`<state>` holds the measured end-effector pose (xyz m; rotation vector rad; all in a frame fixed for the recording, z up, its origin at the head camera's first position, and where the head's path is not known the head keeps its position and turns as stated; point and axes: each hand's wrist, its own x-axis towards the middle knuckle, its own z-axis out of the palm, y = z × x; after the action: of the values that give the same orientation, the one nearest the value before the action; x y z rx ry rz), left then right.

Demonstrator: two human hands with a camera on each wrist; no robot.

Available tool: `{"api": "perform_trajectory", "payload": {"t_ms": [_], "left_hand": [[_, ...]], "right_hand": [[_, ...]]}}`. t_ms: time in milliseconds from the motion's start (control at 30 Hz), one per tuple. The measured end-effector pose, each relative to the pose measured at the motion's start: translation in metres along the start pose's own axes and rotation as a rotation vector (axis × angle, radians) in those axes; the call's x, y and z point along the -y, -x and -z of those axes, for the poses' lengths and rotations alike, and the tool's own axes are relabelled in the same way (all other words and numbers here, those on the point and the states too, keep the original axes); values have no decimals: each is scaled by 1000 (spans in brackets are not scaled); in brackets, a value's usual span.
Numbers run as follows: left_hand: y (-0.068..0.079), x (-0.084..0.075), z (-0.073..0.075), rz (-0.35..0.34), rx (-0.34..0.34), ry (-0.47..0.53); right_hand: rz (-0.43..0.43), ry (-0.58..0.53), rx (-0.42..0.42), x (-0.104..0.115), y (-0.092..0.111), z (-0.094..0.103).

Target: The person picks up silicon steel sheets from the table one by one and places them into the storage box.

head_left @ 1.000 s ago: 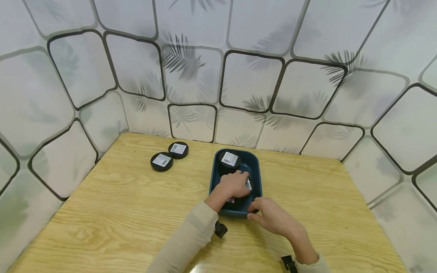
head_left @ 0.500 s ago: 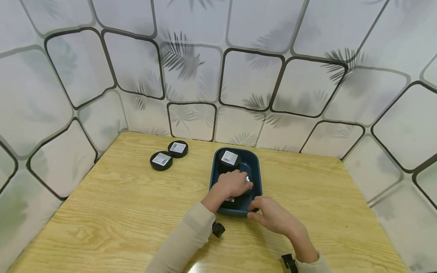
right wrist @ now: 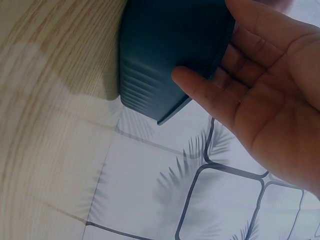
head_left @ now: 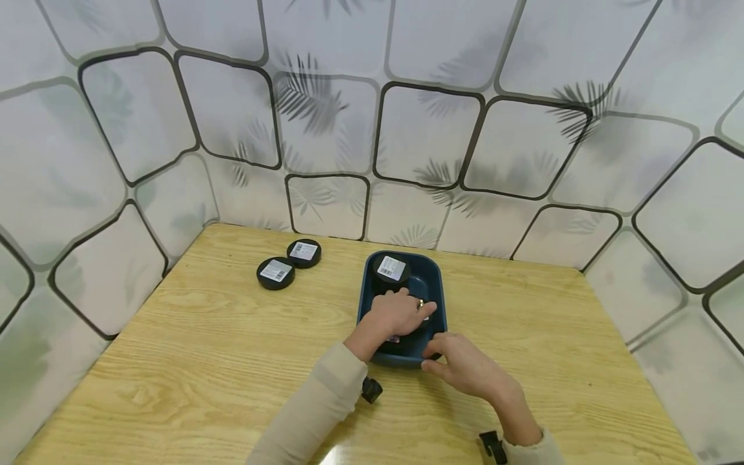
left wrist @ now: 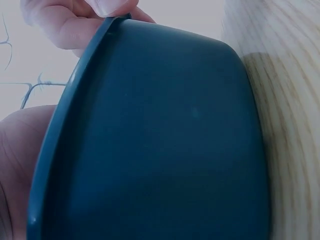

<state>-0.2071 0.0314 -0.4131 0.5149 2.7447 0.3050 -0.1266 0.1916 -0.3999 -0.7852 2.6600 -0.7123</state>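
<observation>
A dark blue rectangular tub [head_left: 443, 302] stands on the table, its outer wall filling much of the left wrist view. My left hand [head_left: 396, 314] reaches down into it, thumb stretched to the right, over a labelled item mostly hidden beneath. At the tub's near right corner my right hand [head_left: 465, 369] pinches the rim, thumb [right wrist: 200, 90] against the outer wall. A black round container [head_left: 391, 268] with a white label sits in the tub's far left corner. Part of a pinkish label [head_left: 393, 339] shows beneath my left wrist.
Two flat black round containers, a nearer one [head_left: 276, 273] and a farther one [head_left: 304, 253], lie on the wooden table [head_left: 192, 349] left of the tub. A patterned wall covering [head_left: 430, 139] rises behind the table and along both sides.
My left thumb has spread outward to the right and up over the labelled item, and the hand has shifted slightly. The right hand and the tub stay in place.
</observation>
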Motion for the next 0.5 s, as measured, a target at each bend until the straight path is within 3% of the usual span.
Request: {"api": "perform_trajectory", "payload": {"t_ms": [333,500], "left_hand": [[1,1,-2,-19,-5,-17],[6,3,0,-44,-52,-22]], "right_hand": [[3,-10,7,-1,0,0],[2,-9,8,0,-1,0]]}}
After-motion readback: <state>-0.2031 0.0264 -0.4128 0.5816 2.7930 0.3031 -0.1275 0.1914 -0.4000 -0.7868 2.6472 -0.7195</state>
